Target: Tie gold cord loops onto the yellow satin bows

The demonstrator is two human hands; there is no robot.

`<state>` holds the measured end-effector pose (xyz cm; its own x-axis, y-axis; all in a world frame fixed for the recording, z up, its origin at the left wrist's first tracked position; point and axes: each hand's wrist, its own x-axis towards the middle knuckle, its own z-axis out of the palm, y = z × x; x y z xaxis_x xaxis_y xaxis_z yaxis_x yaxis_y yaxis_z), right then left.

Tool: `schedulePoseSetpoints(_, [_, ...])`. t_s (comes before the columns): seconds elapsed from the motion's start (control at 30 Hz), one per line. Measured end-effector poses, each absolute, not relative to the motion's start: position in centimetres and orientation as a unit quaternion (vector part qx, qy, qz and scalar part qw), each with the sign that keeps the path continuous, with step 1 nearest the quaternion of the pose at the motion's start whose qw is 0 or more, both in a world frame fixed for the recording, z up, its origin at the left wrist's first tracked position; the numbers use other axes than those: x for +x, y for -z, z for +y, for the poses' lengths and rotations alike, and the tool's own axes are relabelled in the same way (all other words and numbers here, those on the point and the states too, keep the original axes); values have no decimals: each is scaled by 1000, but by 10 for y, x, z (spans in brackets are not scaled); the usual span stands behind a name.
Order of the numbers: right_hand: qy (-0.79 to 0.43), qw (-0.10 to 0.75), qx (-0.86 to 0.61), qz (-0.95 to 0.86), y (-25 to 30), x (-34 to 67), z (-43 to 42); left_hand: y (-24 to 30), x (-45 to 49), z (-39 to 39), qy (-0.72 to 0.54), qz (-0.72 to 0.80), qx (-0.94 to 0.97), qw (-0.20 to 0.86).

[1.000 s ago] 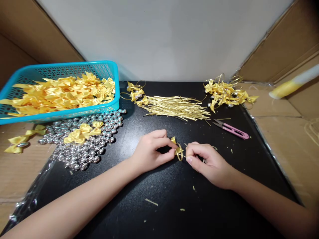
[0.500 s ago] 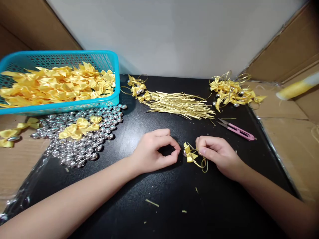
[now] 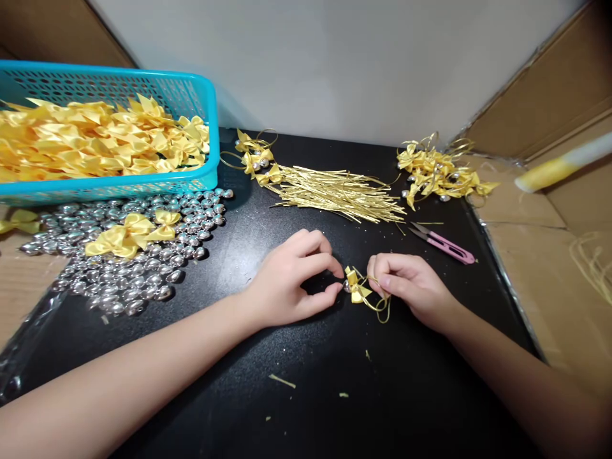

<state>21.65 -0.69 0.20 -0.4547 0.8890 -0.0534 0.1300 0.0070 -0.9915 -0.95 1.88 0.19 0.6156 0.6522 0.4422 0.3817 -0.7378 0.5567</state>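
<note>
My left hand [image 3: 299, 277] curls its thumb and forefinger around the near end of a small silver bead [image 3: 347, 287]. Against that bead sits a yellow ribbon bow [image 3: 357, 290], just above the black table. My right hand [image 3: 406, 284] is closed in a pinch on a thin gold cord [image 3: 381, 309], which loops out from the bow and hangs below the fingers. The cord's ends inside the right fingers are hidden.
Left stands a blue basket [image 3: 213, 127] of yellow bows, with many silver beads [image 3: 148, 271] before it. Gold cords [image 3: 335, 194] lie behind my hands. Pink thread snips [image 3: 447, 245] and a pile of finished bow ornaments [image 3: 440, 172] are at right. Cord scraps [image 3: 282, 381] lie in front.
The view has shifted slightly, so most things appear farther left. My left thumb and forefinger have parted from fingertip contact and now meet the bead. My right hand keeps its pinch on the cord.
</note>
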Motion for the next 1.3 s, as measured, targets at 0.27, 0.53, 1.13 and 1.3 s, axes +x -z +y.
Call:
schedulePoseSetpoints(0.27, [-578,336,-399,-628,-2,216,-5,-3,-9,16,-306,229,901,204])
schedulePoseSetpoints(0.53, [-600,296,-390,-633,-8,215,-5,-1,2,4,-345,243,831,363])
schedulePoseSetpoints(1.13, [-536,203,-473,-669,-45,231,11,-7,3,11,-344,254,832,353])
schedulePoseSetpoints(1.3, [-493,169,-497,-694,-55,235,11,-5,2,8,-334,191,879,281])
